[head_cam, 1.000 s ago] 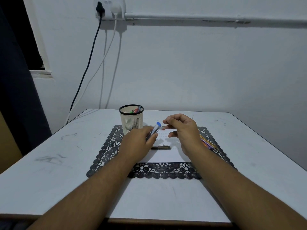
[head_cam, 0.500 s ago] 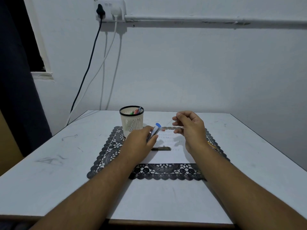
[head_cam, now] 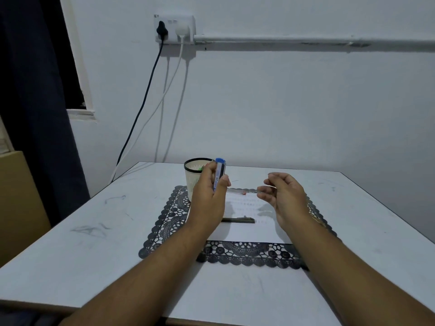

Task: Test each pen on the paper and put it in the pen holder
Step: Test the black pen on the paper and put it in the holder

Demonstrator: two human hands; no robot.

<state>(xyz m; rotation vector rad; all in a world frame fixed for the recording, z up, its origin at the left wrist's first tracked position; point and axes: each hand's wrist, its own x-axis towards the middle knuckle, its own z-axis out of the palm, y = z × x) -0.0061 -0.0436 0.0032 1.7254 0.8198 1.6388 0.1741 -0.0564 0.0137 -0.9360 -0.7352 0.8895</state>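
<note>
Your left hand [head_cam: 208, 194] grips a blue-capped pen [head_cam: 219, 171] upright, right in front of the white pen holder [head_cam: 193, 178] at the far-left corner of the black lace mat [head_cam: 164, 222]. Your right hand [head_cam: 284, 198] pinches the end of a thin clear pen [head_cam: 242, 191], held level above the paper [head_cam: 249, 231]. A dark pen [head_cam: 237, 220] lies on the paper, on the worktop [head_cam: 82, 243].
</note>
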